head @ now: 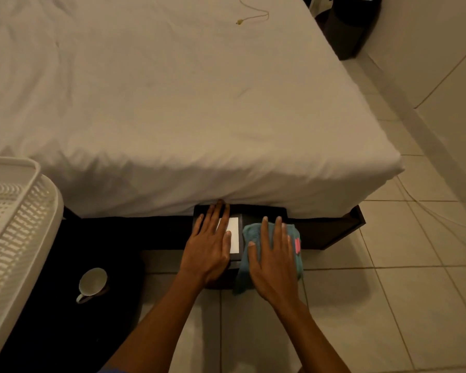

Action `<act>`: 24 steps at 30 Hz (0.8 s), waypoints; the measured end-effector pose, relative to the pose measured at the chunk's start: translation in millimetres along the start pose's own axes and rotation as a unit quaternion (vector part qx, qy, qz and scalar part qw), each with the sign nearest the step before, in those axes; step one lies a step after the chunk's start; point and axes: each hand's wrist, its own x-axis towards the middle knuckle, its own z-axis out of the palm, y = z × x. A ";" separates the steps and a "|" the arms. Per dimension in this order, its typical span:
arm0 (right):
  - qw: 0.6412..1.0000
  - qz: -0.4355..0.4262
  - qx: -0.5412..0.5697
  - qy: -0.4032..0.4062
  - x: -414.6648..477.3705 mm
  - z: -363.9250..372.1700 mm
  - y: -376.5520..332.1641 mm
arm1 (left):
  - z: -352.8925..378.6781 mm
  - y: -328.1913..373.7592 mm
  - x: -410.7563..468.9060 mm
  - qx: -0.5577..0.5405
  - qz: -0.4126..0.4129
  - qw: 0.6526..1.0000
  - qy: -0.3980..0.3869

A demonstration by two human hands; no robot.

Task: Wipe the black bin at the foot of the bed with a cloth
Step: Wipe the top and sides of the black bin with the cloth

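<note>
At the foot of the bed (pixel 172 103), on the tiled floor (pixel 388 292), stands the black bin (pixel 264 214), with its far edge under the hanging white sheet. On its top there is a white rectangular label (pixel 233 235). The left hand (pixel 209 246) lies flat on the left part of the top, the fingers stretched and a little spread, the fingertips reaching the edge of the sheet; it holds nothing. The right hand (pixel 273 259) is also flat and open, and it presses a light blue cloth (pixel 253 232) on the right part of the bin. The cloth has a small pink tag (pixel 297 244) at its right side, and one corner of it hangs down over the near side of the bin.

To the left of the bin, a white mug (pixel 92 284) stands on a dark surface, well apart from the hands. At the left edge there is a white plastic basket (pixel 16 216) with slotted walls. A thin yellowish cable (pixel 253 16) lies on the bed, far from the bin. Another dark object (pixel 347 25) stands by the wall at the far right corner of the bed; what it is I cannot tell.
</note>
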 end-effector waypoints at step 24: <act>0.999 0.034 0.000 -0.002 42.5 -6.9 -6.4 | -2.0 1.6 1.3 0.021 0.010 0.999 -0.022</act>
